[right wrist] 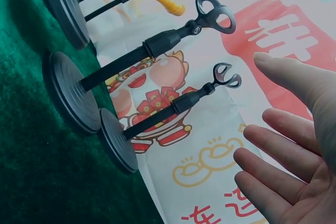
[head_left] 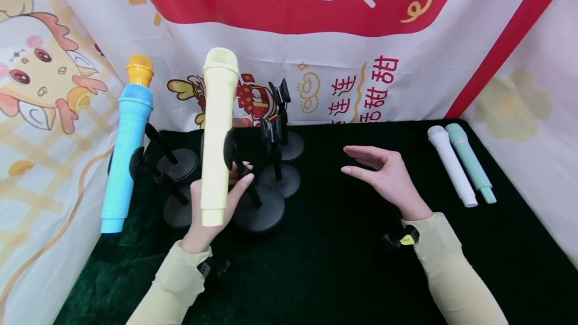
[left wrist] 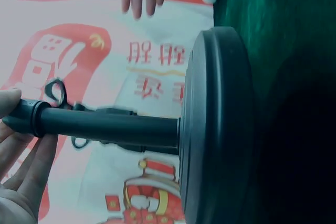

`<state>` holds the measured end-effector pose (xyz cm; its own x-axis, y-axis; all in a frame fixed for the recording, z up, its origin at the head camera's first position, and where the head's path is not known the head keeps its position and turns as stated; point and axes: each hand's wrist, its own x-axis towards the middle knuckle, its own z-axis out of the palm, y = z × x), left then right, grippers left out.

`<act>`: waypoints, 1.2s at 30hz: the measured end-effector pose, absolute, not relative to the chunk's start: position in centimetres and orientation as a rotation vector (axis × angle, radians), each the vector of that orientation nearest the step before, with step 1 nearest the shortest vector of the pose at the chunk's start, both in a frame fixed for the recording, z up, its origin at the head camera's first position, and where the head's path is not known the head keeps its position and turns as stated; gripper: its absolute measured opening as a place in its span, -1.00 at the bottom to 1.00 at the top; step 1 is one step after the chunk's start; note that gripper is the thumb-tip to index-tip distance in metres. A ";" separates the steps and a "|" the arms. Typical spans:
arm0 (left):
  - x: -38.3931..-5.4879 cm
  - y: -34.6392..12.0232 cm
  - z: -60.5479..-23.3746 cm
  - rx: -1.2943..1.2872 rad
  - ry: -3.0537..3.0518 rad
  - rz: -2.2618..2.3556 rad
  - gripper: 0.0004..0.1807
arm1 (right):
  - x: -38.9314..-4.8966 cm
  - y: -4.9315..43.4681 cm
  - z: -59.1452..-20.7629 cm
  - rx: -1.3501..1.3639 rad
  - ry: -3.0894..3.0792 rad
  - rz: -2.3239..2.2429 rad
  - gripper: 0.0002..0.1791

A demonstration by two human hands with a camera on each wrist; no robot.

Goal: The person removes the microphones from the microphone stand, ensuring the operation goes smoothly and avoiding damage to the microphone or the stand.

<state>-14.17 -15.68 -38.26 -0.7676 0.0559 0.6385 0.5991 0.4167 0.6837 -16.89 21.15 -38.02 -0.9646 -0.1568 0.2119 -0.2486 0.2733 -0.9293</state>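
A cream-yellow microphone (head_left: 218, 114) sits upright, slightly tilted, in the clip of a black round-based microphone stand (head_left: 266, 216). My left hand (head_left: 203, 237) is behind the microphone's lower end. In the left wrist view, its thumb and fingers grip the collar at the top of the stand's post (left wrist: 115, 127). My right hand (head_left: 390, 177) hovers over the table, fingers extended and thumb apart, with nothing in it. Nearest to it, in the right wrist view, are a stand with a bare clip (right wrist: 215, 17) and another bare-clip stand (right wrist: 227, 75) behind.
A blue microphone (head_left: 127, 159) leans in a stand at the left, with an orange-headed microphone (head_left: 140, 69) behind it. A white microphone (head_left: 453, 167) and a mint-green microphone (head_left: 471, 157) lie at the right on the dark green cloth (head_left: 325, 275). Printed curtains stand behind.
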 end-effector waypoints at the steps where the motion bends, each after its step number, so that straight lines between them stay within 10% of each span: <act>1: -14.0 -15.4 -38.3 -0.571 -2.152 -1.337 -0.67 | -16.9 21.2 -38.0 0.389 -2.444 1.804 -0.52; 36: -18.4 -1.8 -40.6 -0.958 -1.960 -1.653 -0.80 | -17.3 21.9 -37.6 0.277 -2.266 1.834 -0.55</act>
